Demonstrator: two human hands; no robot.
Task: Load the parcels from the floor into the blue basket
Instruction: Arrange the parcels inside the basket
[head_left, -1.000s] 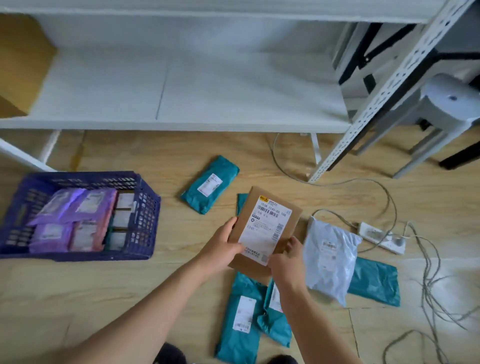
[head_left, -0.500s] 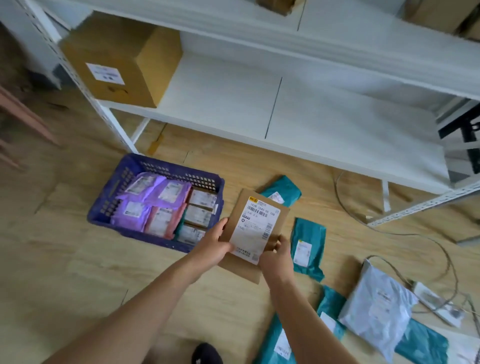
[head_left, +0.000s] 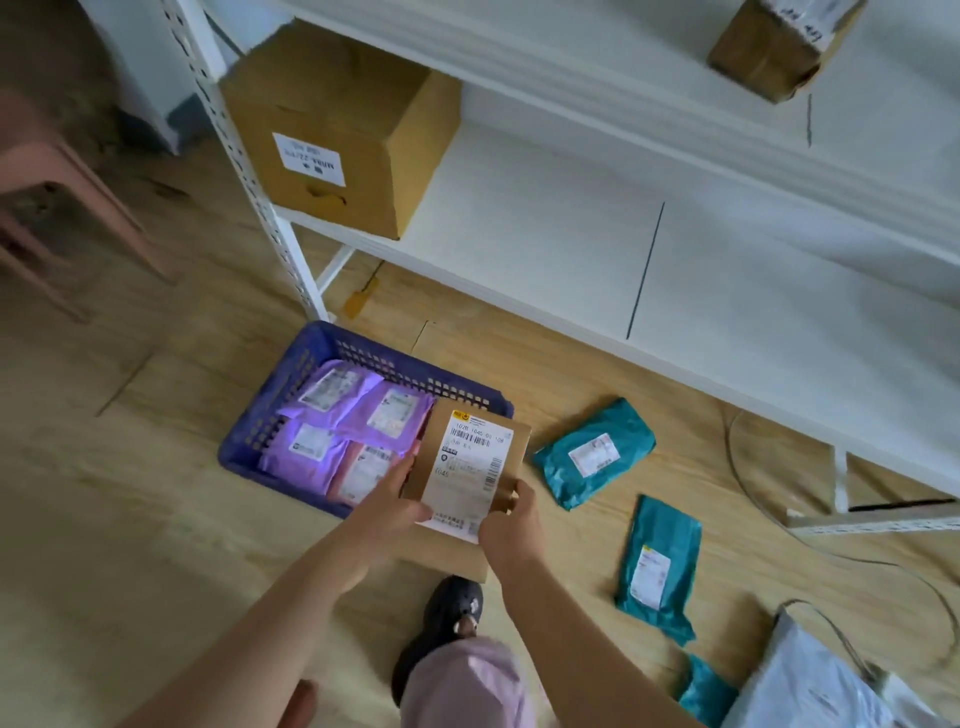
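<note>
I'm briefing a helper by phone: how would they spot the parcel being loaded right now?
Find the blue basket on the floor below the white shelf. Over its right end, both hands hold a flat brown cardboard parcel. It is the only brown one; those around it are purple or teal bags.

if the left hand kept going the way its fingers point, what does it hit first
Probably the pink parcel at the near right of the blue basket. The left hand points up and right along the brown envelope; how high it is above the basket is unclear.
</note>
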